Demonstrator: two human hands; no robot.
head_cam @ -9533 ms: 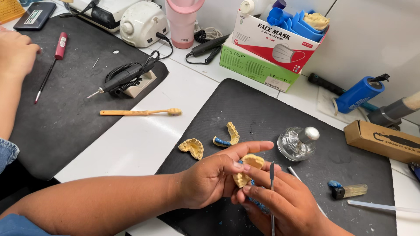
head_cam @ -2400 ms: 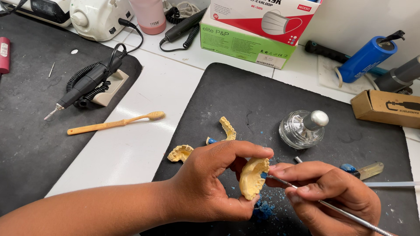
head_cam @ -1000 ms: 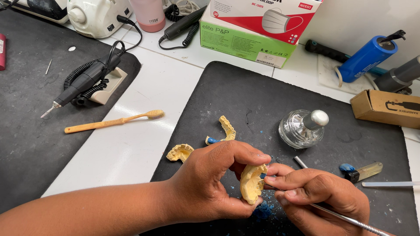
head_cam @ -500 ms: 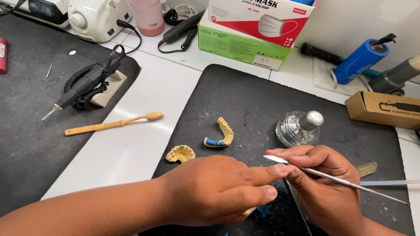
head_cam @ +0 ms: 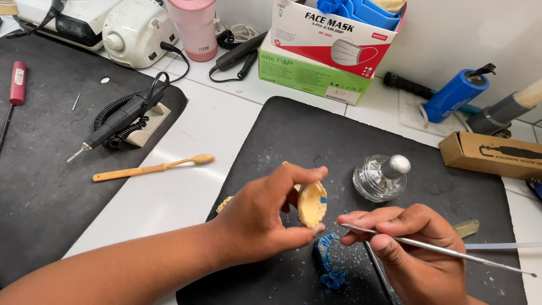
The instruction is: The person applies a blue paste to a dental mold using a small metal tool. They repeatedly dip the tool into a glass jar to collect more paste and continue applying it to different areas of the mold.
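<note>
Both hands are up over the black mat. The left hand pinches a small yellow tooth mold between the thumb below and the fingers on top. The right hand is curled around a thin metal tool, held like a pencil, with its tip just beside the mold but not touching it.

Half a second ago the left hand was turned palm down and hid the mold, and the tool pointed away to the right. Now the hand has rolled back, so the mold shows again, and the tool tip has come close to it. A second ago the two hands were pressed close with the tool on the mold — so I think the scraping work has paused for a look and the tool is set to go in again.

The mold is pale yellow, curved like a small shell, and stands on its edge in the fingers, above the mat. It has a little blue spot on its upper right side. Right under it on the mat lies a heap of blue crumbs. A round glass jar with a silver top sits farther back on the mat, right of the mold. Off the mat to the left lies an orange toothbrush.
</note>
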